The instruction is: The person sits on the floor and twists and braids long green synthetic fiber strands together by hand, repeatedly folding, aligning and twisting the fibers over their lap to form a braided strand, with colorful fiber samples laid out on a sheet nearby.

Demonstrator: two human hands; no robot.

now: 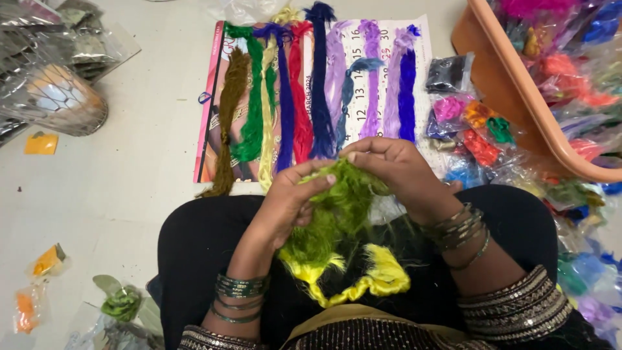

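Both hands work a tangled bundle of bright green thread (337,214) over my lap. My left hand (291,198) grips its left side, thumb across the top. Closed over the upper right part of the bundle is my right hand (395,168). Below the green thread, a yellow hank (382,275) lies on my black clothing. Both wrists carry green bangles.
Several coloured thread hanks (304,97) lie side by side on a calendar sheet (421,55) on the floor ahead. An orange basket (518,91) full of bagged threads stands at the right, with loose bags (476,129) beside it. Plastic packets (58,97) sit at the left.
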